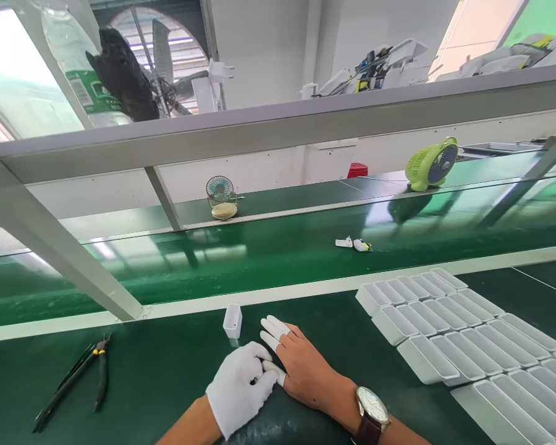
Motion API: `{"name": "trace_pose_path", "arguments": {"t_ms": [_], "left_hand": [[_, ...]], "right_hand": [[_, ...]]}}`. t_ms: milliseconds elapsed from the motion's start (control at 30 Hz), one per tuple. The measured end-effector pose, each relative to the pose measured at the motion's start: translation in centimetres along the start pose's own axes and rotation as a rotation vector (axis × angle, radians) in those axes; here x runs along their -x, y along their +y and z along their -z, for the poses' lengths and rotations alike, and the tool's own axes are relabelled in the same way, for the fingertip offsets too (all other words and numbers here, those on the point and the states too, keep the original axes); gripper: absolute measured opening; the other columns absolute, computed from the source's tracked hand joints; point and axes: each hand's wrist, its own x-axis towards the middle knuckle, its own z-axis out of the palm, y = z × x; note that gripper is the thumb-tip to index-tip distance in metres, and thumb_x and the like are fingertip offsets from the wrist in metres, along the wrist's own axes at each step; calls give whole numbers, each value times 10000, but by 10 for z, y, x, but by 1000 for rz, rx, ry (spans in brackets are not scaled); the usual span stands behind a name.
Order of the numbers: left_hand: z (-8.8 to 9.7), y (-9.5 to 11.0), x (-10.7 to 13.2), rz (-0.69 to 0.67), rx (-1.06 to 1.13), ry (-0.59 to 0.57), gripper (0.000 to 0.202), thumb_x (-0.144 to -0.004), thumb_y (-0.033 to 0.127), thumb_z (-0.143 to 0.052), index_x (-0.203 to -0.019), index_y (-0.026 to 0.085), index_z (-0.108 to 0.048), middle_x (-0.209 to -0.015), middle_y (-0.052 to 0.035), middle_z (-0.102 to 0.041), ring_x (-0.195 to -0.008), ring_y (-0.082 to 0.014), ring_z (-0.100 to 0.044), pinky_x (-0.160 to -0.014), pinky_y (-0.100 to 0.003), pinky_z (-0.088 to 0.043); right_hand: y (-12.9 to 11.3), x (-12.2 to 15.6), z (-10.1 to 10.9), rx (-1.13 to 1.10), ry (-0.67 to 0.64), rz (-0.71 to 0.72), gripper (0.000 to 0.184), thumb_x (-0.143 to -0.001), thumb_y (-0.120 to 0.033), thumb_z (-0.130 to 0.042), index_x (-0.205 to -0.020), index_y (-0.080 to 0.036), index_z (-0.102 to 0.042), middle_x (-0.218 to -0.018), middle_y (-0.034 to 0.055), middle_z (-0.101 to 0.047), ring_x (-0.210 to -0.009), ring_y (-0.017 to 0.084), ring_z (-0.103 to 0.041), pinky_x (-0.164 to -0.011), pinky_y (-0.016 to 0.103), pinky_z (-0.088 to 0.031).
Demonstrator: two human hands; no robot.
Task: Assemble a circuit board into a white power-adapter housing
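My left hand (241,386) wears a white glove and rests on the green bench, its fingers closed around the covered thumb of my right hand (301,364). My right hand lies flat, palm down, bare except for white finger cots on the fingertips, with a wristwatch (372,411) on the wrist. A small white open plastic case (232,320) stands upright just beyond both hands, untouched.
Black pliers and tweezers (81,378) lie at the left. Rows of white oblong trays (463,334) fill the right. Beyond a white rail runs a green conveyor (259,253) carrying small white parts (353,245). Two small fans (432,163) stand behind it.
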Motion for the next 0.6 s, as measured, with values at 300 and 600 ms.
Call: {"name": "trace_pose_path", "arguments": {"t_ms": [300,600], "left_hand": [[0,-7,1,-77,-56,-16,138,-936,268,-510,-903,203,-627,-923,-47,-725,-793,-170,-689,-727,-298,-547],[6,1,2,-404,-249,147,282,-930,241,-535,-678,196,-652,-913,-59,-702,-781,-160,-673,-721,-288,-559]], "right_hand": [[-2,0,4,11,-19,-7,578,-936,-318,-550,-1460,-87,-473,-1510,197,-468,-1490,302,-289,-1186,479,-302],[3,2,-5,36,47,59,472,-932,-206,-492,-1385,-84,-552,-1473,191,-514,-1465,292,-343,-1170,474,-322]]}}
